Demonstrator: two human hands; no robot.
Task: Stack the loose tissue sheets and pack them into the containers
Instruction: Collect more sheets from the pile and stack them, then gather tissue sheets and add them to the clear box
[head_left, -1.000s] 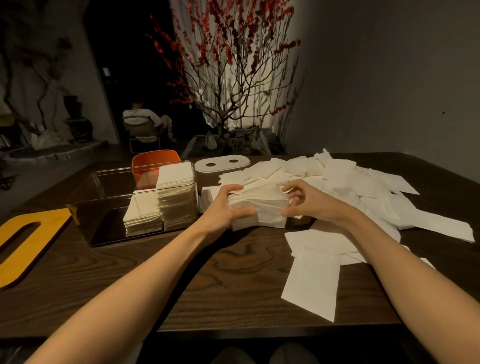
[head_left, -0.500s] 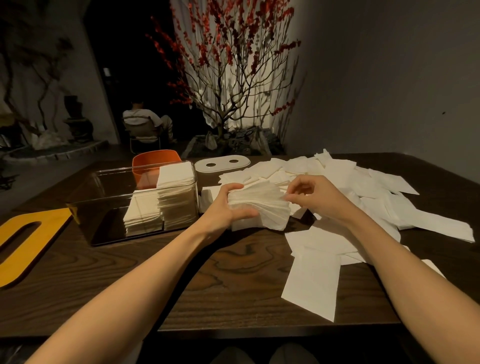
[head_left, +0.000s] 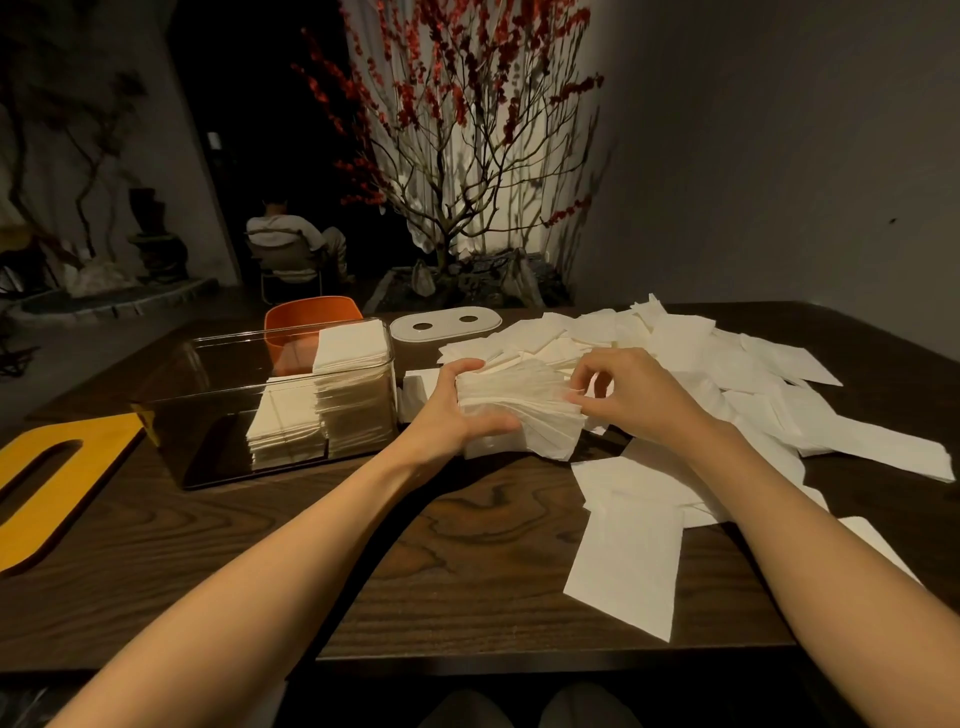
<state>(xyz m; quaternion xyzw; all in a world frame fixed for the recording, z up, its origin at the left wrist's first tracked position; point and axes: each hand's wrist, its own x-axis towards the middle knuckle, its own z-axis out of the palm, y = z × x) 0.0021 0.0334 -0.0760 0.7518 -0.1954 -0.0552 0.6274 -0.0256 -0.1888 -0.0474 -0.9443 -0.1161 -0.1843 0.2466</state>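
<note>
My left hand (head_left: 451, 413) grips the left end of a thick stack of white tissue sheets (head_left: 522, 408), thumb in front and fingers over the top, just above the dark wooden table (head_left: 363, 545). My right hand (head_left: 631, 395) pinches the stack's fanned right edge with curled fingertips. Left of the stack stands a clear plastic container (head_left: 208, 395) holding two piles of packed tissues (head_left: 332, 400) against its right wall. Loose tissue sheets (head_left: 737, 374) lie spread over the table's right half, with some near the front (head_left: 623, 561).
A white lid with two round holes (head_left: 445, 325) lies behind the stack. An orange container (head_left: 311, 322) stands behind the clear one. A yellow lid with an oval slot (head_left: 47, 483) lies at the far left. Beyond the table are a red-blossom tree and a seated person.
My right hand lifted off the stack's right end and now picks at its upper right edge. The stack has fanned out slightly. My left hand has kept its grip.
</note>
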